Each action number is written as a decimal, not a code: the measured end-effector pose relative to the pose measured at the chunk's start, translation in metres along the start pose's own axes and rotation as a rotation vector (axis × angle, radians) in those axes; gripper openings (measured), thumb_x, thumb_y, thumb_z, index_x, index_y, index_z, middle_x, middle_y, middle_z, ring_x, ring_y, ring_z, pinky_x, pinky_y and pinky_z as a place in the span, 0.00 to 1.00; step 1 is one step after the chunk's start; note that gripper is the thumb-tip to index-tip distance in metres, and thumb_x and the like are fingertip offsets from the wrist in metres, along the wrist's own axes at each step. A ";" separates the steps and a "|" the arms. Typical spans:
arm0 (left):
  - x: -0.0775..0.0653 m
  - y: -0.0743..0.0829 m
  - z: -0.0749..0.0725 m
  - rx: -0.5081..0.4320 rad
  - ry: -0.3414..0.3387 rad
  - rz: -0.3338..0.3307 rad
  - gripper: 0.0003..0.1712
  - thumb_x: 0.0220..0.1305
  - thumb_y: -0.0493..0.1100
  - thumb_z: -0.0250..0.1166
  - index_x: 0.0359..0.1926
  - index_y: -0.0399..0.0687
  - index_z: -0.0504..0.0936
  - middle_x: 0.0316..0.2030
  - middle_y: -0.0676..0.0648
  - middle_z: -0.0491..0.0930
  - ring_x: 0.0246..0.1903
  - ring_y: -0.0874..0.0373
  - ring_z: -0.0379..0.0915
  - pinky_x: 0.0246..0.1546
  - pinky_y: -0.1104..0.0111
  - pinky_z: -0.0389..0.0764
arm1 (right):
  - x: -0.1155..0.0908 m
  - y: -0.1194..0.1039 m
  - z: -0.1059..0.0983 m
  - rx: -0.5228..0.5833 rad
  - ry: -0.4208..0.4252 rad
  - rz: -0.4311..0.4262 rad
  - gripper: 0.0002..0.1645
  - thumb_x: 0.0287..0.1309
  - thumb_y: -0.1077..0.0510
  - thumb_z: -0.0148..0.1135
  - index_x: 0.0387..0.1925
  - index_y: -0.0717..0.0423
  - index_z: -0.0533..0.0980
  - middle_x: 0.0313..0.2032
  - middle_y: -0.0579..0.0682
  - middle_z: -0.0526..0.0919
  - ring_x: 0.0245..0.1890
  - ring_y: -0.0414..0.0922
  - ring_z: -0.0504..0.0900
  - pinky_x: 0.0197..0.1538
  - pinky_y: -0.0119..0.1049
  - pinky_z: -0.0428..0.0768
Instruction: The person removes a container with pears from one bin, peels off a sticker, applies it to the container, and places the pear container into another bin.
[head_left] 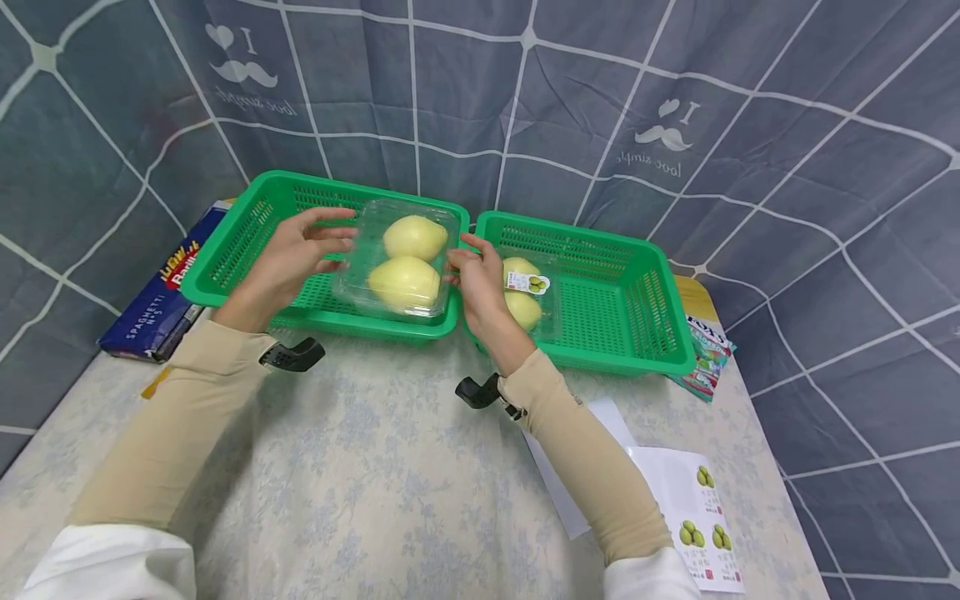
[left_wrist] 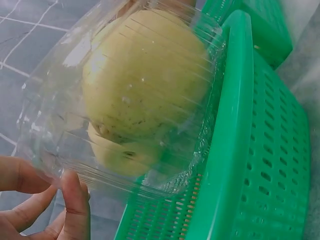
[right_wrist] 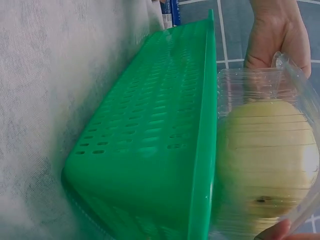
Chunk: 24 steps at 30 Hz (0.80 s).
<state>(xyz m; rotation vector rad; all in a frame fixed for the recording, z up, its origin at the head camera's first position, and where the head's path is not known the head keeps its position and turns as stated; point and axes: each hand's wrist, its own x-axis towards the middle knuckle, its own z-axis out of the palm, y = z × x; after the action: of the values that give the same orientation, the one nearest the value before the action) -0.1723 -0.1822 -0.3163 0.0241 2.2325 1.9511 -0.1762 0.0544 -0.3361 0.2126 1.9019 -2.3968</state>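
A clear plastic clamshell box (head_left: 358, 271) with two yellow pears (head_left: 406, 283) in it is held over the left green basket (head_left: 247, 298). My left hand (head_left: 294, 257) pinches its left edge between thumb and finger, as the left wrist view shows. On the other side my right hand (head_left: 482, 282) grips the right edge; its thumb (right_wrist: 276, 231) shows at the bottom of the right wrist view, its other fingers mostly hidden. No label is visible on this box. Behind my right hand, another clear box (head_left: 551, 321) of pears, with a fruit label (head_left: 527, 284) on it, lies in the right green basket (head_left: 637, 361).
A blue spaghetti box (head_left: 161, 308) lies left of the baskets. To the right is a teal and red snack bag (head_left: 707, 358). Sheets of fruit labels (head_left: 678, 483) lie on the patterned tabletop (head_left: 390, 492) near my right forearm. A grey curtain (head_left: 465, 92) hangs behind the baskets.
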 end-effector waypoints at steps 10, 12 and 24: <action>-0.019 0.004 0.009 0.016 -0.025 0.030 0.30 0.75 0.42 0.58 0.74 0.52 0.64 0.56 0.56 0.73 0.51 0.67 0.73 0.42 0.74 0.83 | -0.019 -0.010 -0.009 0.059 -0.022 0.019 0.27 0.72 0.65 0.50 0.70 0.55 0.65 0.38 0.46 0.70 0.29 0.40 0.69 0.34 0.29 0.70; -0.025 0.006 0.011 0.016 -0.038 0.036 0.29 0.74 0.42 0.58 0.73 0.52 0.65 0.56 0.56 0.73 0.50 0.67 0.74 0.41 0.74 0.83 | -0.023 -0.011 -0.013 0.087 -0.029 0.031 0.27 0.72 0.65 0.51 0.70 0.56 0.65 0.38 0.46 0.70 0.28 0.40 0.67 0.33 0.29 0.69; -0.054 0.001 0.020 -0.033 -0.143 0.053 0.27 0.71 0.42 0.62 0.69 0.53 0.69 0.54 0.59 0.76 0.52 0.66 0.75 0.39 0.70 0.84 | -0.060 -0.009 -0.036 0.216 -0.054 0.093 0.23 0.73 0.64 0.49 0.67 0.60 0.66 0.31 0.45 0.72 0.27 0.38 0.68 0.31 0.28 0.68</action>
<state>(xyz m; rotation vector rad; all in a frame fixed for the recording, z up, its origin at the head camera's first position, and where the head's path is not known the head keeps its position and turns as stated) -0.1166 -0.1688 -0.3109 0.2136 2.1294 1.9457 -0.1156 0.0897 -0.3260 0.2408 1.5733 -2.5153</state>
